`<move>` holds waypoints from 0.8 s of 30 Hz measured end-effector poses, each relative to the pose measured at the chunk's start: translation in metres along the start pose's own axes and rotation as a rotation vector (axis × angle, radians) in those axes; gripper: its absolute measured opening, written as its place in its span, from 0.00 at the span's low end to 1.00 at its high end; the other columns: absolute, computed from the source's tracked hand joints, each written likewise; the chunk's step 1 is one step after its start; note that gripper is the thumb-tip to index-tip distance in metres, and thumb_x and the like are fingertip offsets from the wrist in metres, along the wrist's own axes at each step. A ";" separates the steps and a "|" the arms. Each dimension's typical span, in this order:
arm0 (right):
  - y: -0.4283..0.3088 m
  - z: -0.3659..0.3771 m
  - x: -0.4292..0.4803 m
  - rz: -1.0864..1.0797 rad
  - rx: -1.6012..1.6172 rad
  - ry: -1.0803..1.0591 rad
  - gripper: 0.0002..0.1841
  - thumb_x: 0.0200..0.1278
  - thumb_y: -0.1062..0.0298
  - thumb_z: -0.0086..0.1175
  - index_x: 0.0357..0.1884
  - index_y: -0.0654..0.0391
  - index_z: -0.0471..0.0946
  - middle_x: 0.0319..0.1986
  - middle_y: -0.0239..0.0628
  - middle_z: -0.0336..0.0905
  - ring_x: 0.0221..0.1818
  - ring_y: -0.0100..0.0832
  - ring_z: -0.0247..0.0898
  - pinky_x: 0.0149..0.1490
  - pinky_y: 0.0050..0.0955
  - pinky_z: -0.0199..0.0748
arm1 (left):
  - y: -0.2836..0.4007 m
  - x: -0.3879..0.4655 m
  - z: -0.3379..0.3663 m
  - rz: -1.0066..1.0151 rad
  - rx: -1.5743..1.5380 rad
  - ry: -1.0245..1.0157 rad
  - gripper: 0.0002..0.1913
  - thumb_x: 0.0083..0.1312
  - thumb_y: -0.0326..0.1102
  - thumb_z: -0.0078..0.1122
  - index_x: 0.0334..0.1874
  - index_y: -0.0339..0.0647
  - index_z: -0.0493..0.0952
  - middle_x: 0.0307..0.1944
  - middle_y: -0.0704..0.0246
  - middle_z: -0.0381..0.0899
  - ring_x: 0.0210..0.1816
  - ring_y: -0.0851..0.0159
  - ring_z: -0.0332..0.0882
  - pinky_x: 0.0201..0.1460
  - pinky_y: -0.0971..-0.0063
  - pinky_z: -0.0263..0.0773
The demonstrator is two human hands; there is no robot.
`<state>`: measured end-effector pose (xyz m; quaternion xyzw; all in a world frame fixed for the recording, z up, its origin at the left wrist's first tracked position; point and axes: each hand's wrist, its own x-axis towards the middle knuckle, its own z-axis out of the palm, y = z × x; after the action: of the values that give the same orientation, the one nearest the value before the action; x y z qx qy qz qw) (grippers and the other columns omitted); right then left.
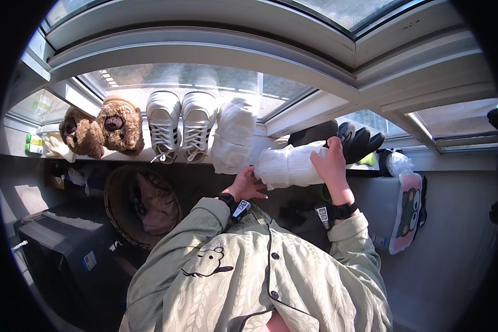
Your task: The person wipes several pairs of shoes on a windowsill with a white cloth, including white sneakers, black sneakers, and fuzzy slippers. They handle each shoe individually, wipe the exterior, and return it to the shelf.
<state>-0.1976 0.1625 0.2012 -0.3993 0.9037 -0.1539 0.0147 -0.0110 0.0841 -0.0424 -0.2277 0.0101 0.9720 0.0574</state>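
Observation:
A white paper-wrapped bundle (290, 166) is held level above the front edge of the windowsill. My right hand (330, 159) grips its right end. At its lower left end is my left hand (247, 183), fingers spread; whether it bears any of the weight cannot be told. Just left of it on the sill a second white wrapped bundle (233, 137) stands beside a pair of white lace-up sneakers (198, 124) with dark stripes. Brown furry bear slippers (119, 126) sit further left. Dark shoes (357, 143) lie behind and right of my right hand.
Pale gloves (59, 148) and small green-labelled containers (34, 144) are at the sill's left end. Below stand a woven basket (142, 205) holding cloth and a dark grey cabinet (66, 240). A clear plastic bag (398, 162) and a patterned pink mat (408, 211) are at right.

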 end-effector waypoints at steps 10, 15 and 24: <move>-0.010 0.002 0.009 -0.015 0.024 -0.193 0.13 0.54 0.64 0.54 0.42 0.50 0.83 0.41 0.39 0.79 0.44 0.40 0.76 0.52 0.34 0.74 | -0.007 0.010 0.000 0.043 -0.011 0.068 0.26 0.66 0.55 0.45 0.62 0.52 0.67 0.59 0.68 0.65 0.54 0.47 0.69 0.56 0.34 0.62; -0.017 0.006 0.014 -0.003 -0.028 -0.201 0.14 0.53 0.60 0.54 0.39 0.51 0.84 0.38 0.43 0.80 0.43 0.44 0.77 0.51 0.36 0.74 | -0.008 0.020 0.011 -0.019 0.102 0.195 0.27 0.67 0.60 0.42 0.63 0.55 0.68 0.62 0.69 0.66 0.57 0.51 0.69 0.60 0.34 0.56; -0.014 0.018 0.030 0.084 -0.010 -0.207 0.14 0.53 0.56 0.53 0.33 0.53 0.85 0.31 0.45 0.82 0.38 0.47 0.79 0.47 0.38 0.76 | -0.003 0.023 0.040 0.129 -0.037 0.371 0.36 0.64 0.68 0.40 0.70 0.56 0.61 0.70 0.68 0.60 0.67 0.52 0.61 0.66 0.30 0.40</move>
<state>-0.2054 0.1275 0.1910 -0.3746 0.9142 -0.1065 0.1123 -0.0489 0.0915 -0.0166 -0.4030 0.0172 0.9150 -0.0120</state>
